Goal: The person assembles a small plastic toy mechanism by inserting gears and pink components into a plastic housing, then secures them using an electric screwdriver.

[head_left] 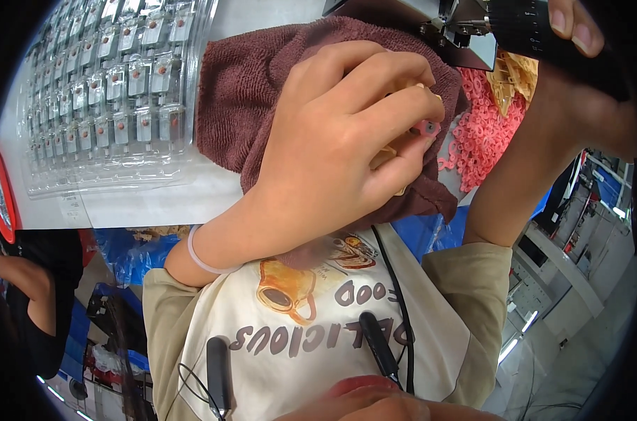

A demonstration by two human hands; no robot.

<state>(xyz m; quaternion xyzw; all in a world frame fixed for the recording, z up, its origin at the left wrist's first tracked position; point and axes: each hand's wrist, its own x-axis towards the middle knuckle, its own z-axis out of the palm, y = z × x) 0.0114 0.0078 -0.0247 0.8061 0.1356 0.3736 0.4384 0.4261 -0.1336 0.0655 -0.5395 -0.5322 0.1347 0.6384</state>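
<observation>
My left hand (350,126) rests over a bunched brown towel (237,105). Its fingers are curled round a small pink and cream-yellow part (428,128), mostly hidden by the fingers. At the upper right, my right hand (576,28) has its fingertips over a black body with white scale marks (518,27); the rest of that hand is hidden or dark. A metal shaft (470,27) runs from this black body to a clamp-like metal fitting beside the towel. Below the fitting lies a heap of small pink ring-like pieces (476,116).
Clear plastic trays (108,184) filled with rows of small grey parts with reddish dots stand at the left. Yellowish pieces (511,81) lie by the pink heap. A red-rimmed dish (2,200) sits at the far left, with another person's arm (27,284) below it.
</observation>
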